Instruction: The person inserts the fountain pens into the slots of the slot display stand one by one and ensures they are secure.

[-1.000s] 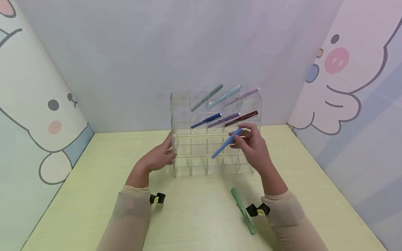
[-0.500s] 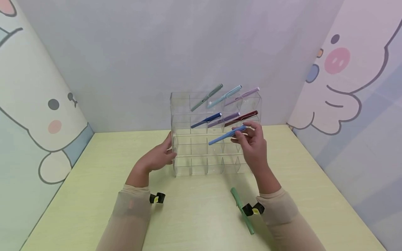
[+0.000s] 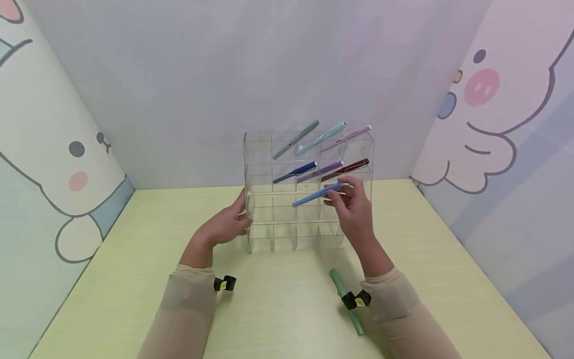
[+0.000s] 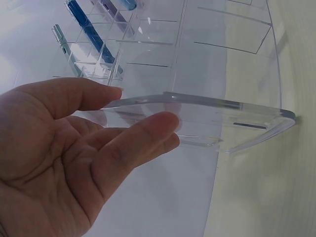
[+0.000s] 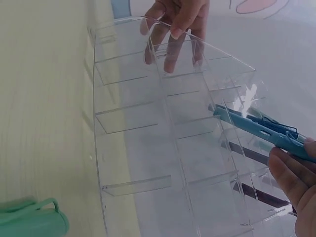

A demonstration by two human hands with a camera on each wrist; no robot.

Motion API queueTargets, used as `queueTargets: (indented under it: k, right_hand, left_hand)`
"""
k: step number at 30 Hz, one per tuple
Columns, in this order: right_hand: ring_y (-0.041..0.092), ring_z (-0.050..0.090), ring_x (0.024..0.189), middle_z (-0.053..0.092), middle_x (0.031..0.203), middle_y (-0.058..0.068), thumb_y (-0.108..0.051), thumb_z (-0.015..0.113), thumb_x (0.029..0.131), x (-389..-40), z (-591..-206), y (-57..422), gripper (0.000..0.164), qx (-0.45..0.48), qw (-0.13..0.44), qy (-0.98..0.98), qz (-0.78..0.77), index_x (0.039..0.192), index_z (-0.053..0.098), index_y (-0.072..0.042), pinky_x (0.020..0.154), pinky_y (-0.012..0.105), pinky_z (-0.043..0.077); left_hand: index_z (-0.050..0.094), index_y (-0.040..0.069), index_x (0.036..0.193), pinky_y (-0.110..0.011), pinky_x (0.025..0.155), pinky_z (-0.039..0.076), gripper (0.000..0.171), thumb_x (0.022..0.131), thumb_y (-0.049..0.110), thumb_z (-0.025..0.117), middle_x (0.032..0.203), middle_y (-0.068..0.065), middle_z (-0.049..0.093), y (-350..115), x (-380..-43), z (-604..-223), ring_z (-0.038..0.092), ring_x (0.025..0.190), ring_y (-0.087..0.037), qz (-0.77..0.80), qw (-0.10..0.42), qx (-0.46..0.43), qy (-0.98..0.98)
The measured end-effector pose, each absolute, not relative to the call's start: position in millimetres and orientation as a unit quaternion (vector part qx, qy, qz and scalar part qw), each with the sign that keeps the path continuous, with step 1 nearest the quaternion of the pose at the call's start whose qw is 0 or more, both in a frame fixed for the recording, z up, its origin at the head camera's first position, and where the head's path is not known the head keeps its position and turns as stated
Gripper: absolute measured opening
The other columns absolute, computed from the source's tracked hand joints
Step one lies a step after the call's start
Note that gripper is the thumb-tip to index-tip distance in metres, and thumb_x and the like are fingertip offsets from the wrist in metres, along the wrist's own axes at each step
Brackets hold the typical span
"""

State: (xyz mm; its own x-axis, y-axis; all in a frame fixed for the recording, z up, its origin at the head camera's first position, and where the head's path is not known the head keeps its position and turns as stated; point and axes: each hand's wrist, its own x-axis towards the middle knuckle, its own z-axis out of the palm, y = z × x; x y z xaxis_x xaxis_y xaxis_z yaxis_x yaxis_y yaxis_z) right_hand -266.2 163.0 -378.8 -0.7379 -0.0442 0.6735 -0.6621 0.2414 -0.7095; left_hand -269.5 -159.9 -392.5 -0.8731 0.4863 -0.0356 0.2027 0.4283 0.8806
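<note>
A clear tiered pen rack (image 3: 273,238) stands toward the back of the table. My left hand (image 3: 222,227) rests its fingers against the rack's left side panel; in the left wrist view, one fingertip lies at the panel's front edge. Between thumb and fingers, my right hand (image 3: 356,212) pinches a blue pen (image 3: 311,197), tilted with its lower end toward the left. That pen (image 5: 247,126) is in front of the rack's third tier from the bottom or second from top; I cannot tell whether it touches. A green pen (image 3: 336,280) lies on the table, partly hidden by the right wrist camera.
Across the top tier lean a grey-green pen (image 3: 296,139), a light blue pen (image 3: 322,138) and a pale purple pen (image 3: 347,138). Below them are a dark blue pen (image 3: 295,172), a purple pen (image 3: 329,168) and a dark red pen (image 3: 354,166). A wall stands behind.
My right hand has shifted left with the blue pen, which has swung from a steep slant to a flatter one. The left hand and rack have stayed put.
</note>
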Motion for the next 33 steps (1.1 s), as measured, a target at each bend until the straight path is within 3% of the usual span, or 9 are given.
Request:
queueTargets:
  k: [6,10,15,23,29,33]
  right_hand:
    - [0.034,0.073,0.085,0.072,0.1,0.018,-0.012,0.059,0.098,-270,-385,159,0.034,0.236,0.271,-0.757,0.546,0.127,0.05,0.001,0.073,0.025,0.059]
    - [0.03,0.074,0.084,0.074,0.1,0.015,-0.015,0.058,0.099,-269,-387,155,0.031,0.241,0.278,-0.786,0.497,0.126,0.052,-0.002,0.074,0.026,0.059]
    - [0.02,0.07,0.076,0.074,0.093,0.007,-0.021,0.058,0.1,-268,-389,152,0.028,0.234,0.287,-0.825,0.427,0.124,0.056,-0.008,0.061,0.024,0.054]
    - [0.018,0.071,0.086,0.072,0.089,0.001,-0.026,0.059,0.099,-267,-392,148,0.027,0.23,0.278,-0.85,0.384,0.121,0.059,-0.01,0.052,0.026,0.047]
    - [0.016,0.07,0.085,0.072,0.089,0.0,-0.026,0.059,0.099,-267,-393,146,0.026,0.235,0.29,-0.854,0.363,0.121,0.062,-0.011,0.053,0.026,0.047]
    - [0.014,0.067,0.08,0.071,0.089,0.0,-0.025,0.06,0.099,-267,-393,145,0.026,0.241,0.297,-0.856,0.348,0.12,0.063,-0.011,0.053,0.026,0.045]
  left_hand:
    - [-0.016,0.05,0.15,-0.052,0.095,0.052,0.084,0.103,0.013,0.043,0.165,-0.003,0.005,-160,-269,-392,0.04,0.14,-0.031,0.492,0.143,0.204,0.834]
    - [-0.016,0.049,0.151,-0.052,0.095,0.052,0.085,0.102,0.014,0.044,0.165,-0.003,0.006,-160,-269,-392,0.04,0.14,-0.031,0.492,0.143,0.201,0.835]
    - [-0.015,0.051,0.15,-0.053,0.094,0.052,0.085,0.102,0.014,0.044,0.165,-0.003,0.007,-159,-269,-392,0.041,0.14,-0.031,0.497,0.142,0.204,0.832]
    - [-0.015,0.053,0.149,-0.052,0.094,0.053,0.084,0.103,0.014,0.043,0.166,-0.003,0.007,-159,-269,-392,0.042,0.139,-0.03,0.493,0.142,0.205,0.834]
    - [-0.016,0.05,0.15,-0.052,0.094,0.053,0.086,0.102,0.011,0.043,0.165,-0.005,0.008,-159,-269,-391,0.044,0.137,-0.032,0.49,0.137,0.206,0.836]
    - [-0.016,0.049,0.151,-0.052,0.095,0.052,0.086,0.102,0.01,0.043,0.166,-0.004,0.005,-159,-270,-391,0.039,0.14,-0.033,0.492,0.141,0.206,0.834]
